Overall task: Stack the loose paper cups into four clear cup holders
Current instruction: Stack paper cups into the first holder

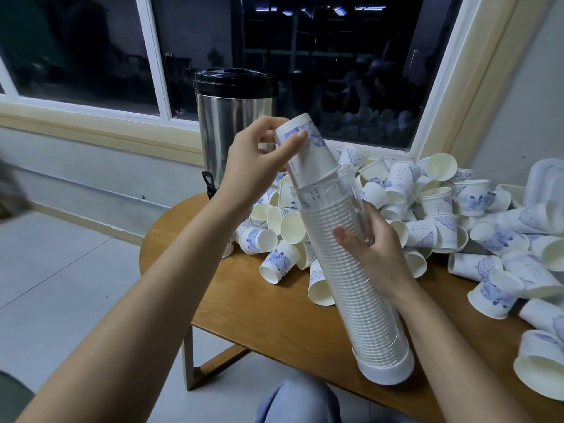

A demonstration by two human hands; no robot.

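A clear cup holder (363,288) leans tilted over the wooden table (262,303), its white base cap near the front edge. It is packed with stacked paper cups. My right hand (372,242) grips the tube around its upper part. My left hand (259,157) pinches an upside-down white cup with blue print (308,148) whose rim sits in the tube's open mouth. A large heap of loose paper cups (427,209) covers the table behind and to the right.
A steel drinks urn with a black lid (232,117) stands at the table's back left, against the window. White moulded trays (546,175) lie at the far right. The floor and a wall run off to the left. My knee (299,401) is below the table edge.
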